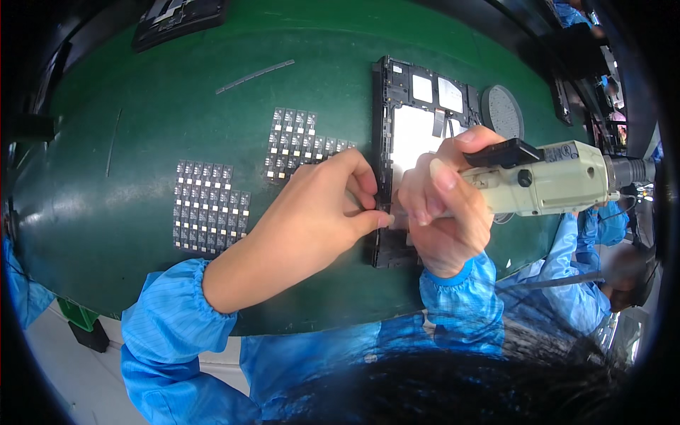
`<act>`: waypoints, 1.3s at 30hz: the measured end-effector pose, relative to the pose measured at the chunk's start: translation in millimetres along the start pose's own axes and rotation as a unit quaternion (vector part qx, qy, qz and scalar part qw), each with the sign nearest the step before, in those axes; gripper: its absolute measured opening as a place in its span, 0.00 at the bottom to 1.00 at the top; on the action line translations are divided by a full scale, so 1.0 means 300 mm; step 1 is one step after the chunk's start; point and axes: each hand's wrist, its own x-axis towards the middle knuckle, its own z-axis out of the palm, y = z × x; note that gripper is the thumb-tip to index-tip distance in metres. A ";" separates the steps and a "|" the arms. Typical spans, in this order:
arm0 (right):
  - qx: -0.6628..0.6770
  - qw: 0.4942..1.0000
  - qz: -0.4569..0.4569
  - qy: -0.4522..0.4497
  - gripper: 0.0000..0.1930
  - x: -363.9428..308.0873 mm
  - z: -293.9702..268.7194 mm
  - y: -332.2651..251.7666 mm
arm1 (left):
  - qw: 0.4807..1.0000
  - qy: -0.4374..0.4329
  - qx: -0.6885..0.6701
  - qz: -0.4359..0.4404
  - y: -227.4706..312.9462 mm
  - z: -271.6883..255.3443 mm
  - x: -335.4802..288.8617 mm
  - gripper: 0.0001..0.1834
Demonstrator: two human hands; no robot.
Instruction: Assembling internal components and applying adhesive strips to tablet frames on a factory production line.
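Observation:
My right hand wraps around a cream electric screwdriver, which lies almost level with its body to the right. Its tip is hidden behind my fingers, over a black rectangular device housing with white and silver panels inside. At the housing's left edge is my left hand, fingers curled and thumb tip against the rim. Anything small between those fingertips is too hidden to make out. Left of it lie two groups of small black circuit boards, one group partly under the hand and the other beside my forearm.
A round dish of small parts stands right of the housing. Two thin strips, one grey and one dark, lie on the green table. Another black device sits at the far left. People in blue work at the right.

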 end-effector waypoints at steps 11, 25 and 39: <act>-0.009 1.000 0.013 -0.017 0.15 -0.001 0.004 -0.018 | 1.000 0.001 0.013 0.008 0.003 0.006 0.003 0.16; -0.163 0.984 -0.016 -0.066 0.16 -0.004 0.024 -0.020 | 0.998 0.036 0.015 0.046 0.006 0.019 -0.004 0.13; -0.188 0.976 -0.077 -0.079 0.16 0.015 -0.031 -0.056 | 0.998 0.019 0.021 0.052 -0.024 0.039 0.023 0.14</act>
